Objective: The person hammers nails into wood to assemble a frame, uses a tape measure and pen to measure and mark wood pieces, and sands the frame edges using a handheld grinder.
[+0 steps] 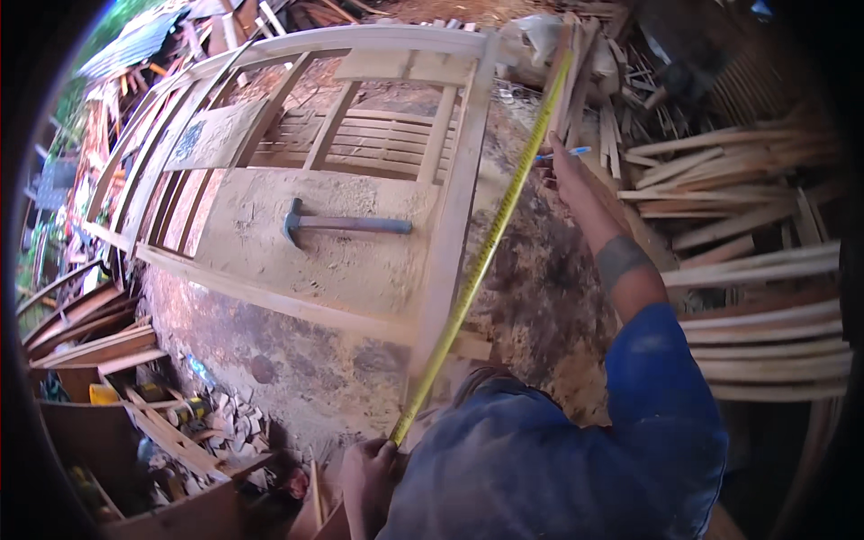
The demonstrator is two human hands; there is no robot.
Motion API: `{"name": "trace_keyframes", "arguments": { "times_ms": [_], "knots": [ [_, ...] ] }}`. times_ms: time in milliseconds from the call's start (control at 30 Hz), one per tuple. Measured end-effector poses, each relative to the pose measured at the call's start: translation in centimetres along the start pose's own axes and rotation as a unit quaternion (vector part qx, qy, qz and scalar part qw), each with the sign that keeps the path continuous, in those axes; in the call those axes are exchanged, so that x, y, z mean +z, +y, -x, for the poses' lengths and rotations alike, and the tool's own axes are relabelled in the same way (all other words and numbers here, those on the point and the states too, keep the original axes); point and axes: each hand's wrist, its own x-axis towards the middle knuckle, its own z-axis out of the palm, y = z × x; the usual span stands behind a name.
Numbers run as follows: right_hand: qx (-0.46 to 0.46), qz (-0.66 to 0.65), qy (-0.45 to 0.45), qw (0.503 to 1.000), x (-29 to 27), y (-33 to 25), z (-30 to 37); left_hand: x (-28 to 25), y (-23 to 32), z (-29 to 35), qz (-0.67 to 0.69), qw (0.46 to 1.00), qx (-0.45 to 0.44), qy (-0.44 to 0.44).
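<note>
Tape measure [513, 193] stretched between two hands

Straightness looks like the main thing to guard in this step: the blade should run without twist or sag, so an even pull from the lower end seems wise. The left hand [364, 475] is best anchored there, since any slip would shift the whole length. At the far part, the pen [576, 151] would do well to meet the blade's edge squarely, with the eye directly above.

With the top of the view as twelve o'clock, the tape leaves the left grip toward one o'clock. That grip pinches its lower end; whether the case sits inside the palm cannot be told. The right hand [569, 175] lies toward one o'clock from the left, closed around the pen, its fingertips right by the tape's right edge; contact is unclear. Beyond them the tape continues toward twelve.

Along its lower stretch the tape passes close beside the right rail [456, 207] of the wooden frame [360, 193], then spreads away from it higher up. A hammer [351, 223] rests on the frame at nine o'clock from the tape's middle; stacked boards [733, 198] lie at three o'clock from the right hand.
</note>
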Motion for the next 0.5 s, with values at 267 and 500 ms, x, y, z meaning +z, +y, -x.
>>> {"name": "trace_keyframes", "arguments": {
  "times_ms": [267,500],
  "knots": [
    [-0.025,0.053,-0.089,0.994,6.2,-0.7,-13.9,7.0,2.0,-2.3,-0.065,0.995,-0.050,0.060],
    [-0.042,0.064,-0.061,0.995,9.8,-0.6,-22.4,9.5,7.1,-2.9,-0.056,0.992,-0.055,0.099]
  ]
}}
